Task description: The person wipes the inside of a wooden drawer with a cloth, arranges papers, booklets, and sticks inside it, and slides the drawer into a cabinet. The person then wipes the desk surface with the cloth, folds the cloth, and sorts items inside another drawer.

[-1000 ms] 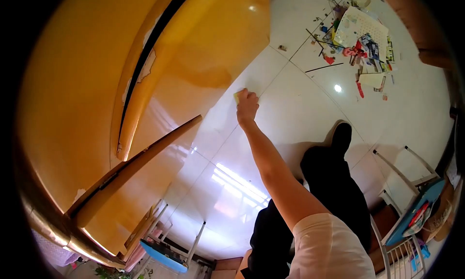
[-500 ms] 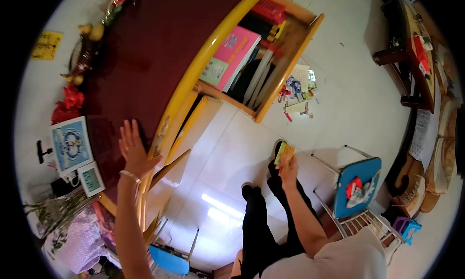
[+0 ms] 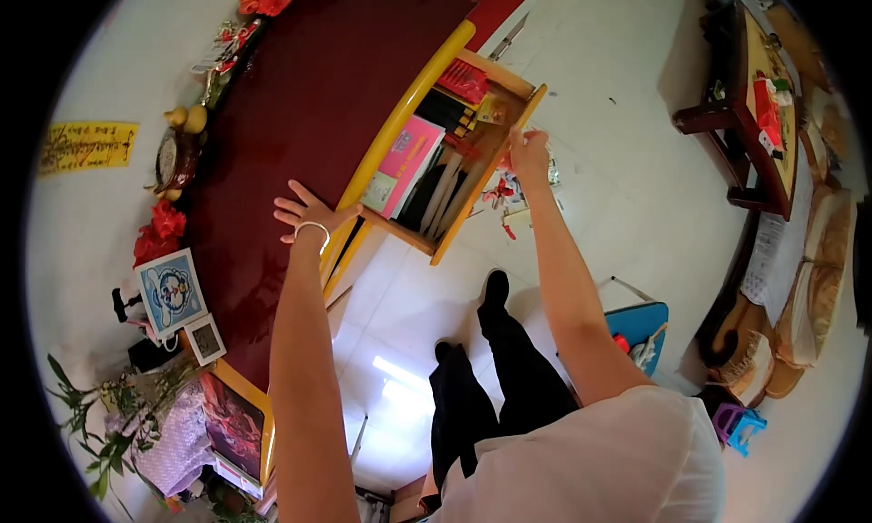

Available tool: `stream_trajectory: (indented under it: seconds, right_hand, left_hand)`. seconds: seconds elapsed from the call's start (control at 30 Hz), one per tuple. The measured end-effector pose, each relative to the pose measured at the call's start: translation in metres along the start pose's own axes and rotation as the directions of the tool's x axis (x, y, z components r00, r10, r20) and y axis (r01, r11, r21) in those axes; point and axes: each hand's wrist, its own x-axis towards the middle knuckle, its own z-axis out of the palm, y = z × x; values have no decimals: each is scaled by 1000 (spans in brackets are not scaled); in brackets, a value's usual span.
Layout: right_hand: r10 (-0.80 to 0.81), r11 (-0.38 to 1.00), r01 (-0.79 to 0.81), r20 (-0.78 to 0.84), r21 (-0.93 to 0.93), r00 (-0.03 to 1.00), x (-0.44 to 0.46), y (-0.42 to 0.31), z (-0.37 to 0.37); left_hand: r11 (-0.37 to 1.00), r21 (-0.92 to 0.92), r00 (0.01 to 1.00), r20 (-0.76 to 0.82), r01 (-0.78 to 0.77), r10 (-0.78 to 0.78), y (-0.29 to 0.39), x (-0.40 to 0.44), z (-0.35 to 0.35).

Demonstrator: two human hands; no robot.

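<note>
My left hand (image 3: pixel 311 212) lies spread on the yellow rim (image 3: pixel 400 96) of the dark red tabletop, a pale bangle at its wrist. My right hand (image 3: pixel 529 152) is at the outer face of the pulled-out wooden drawer (image 3: pixel 472 205), its fingers curled against the front board. In the drawer lie a pink book (image 3: pixel 406 164), dark boxes (image 3: pixel 447 112), a red packet (image 3: pixel 465 80), pale long strips (image 3: pixel 442 194) and a small yellow packet (image 3: pixel 493 109). My right palm is turned away, so the exact grip is partly hidden.
Scattered paper and red scraps (image 3: pixel 509 196) lie on the floor past the drawer. A blue chair (image 3: pixel 640 328) stands to the right, a dark wooden table (image 3: pixel 749 128) farther off. A picture frame (image 3: pixel 171 291), red flowers (image 3: pixel 163 230) and a clock (image 3: pixel 170 162) line the tabletop's left edge.
My right hand has moved up from beside my leg to the drawer front, and the yellow packet it held now shows inside the drawer. My left hand has slid farther along the rim.
</note>
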Motion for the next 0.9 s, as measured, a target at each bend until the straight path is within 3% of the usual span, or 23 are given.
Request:
stream_trajectory:
  seconds: [0.03,0.1,0.17,0.3,0.37,0.63,0.73,0.9]
  right_hand:
    - [208,969,-229,197,90,958,-33,-49,-34]
    - [171,977,-201,308,66,936,-51,-30,-39]
    - [310,886,-422,432,191,847,-65,-4,-20]
    - [255,937,-339,505,81,825,-97,-4,-1]
    - [317,899,-430,552,85,771,-99,-12,11]
    - [323,860,-500,646,105,691,-94,-36,38]
    - [292,801,-563,688,203,664,-93,-68,59]
    - [158,575,-691,770,438,618,-89,-93,103]
  left_hand:
    - [999,-34,999,-37,-1,0,-2,10,8]
    - [999,-42,1000,-1,-14,14,-8,11,8]
    - [999,-45,999,35,-26,28,-5,14,0]
    - [1000,13,996,93,-1,0,-3,17,-4]
    - [1000,0,994,108,-17,16,-4,20,-2]
    - [1000,-8,975,219,-28,29,3,13,-19]
    - [999,13,966,256,-33,28,0,18,-19]
    - [999,-32,971,238,-19,26,1,16,-17]
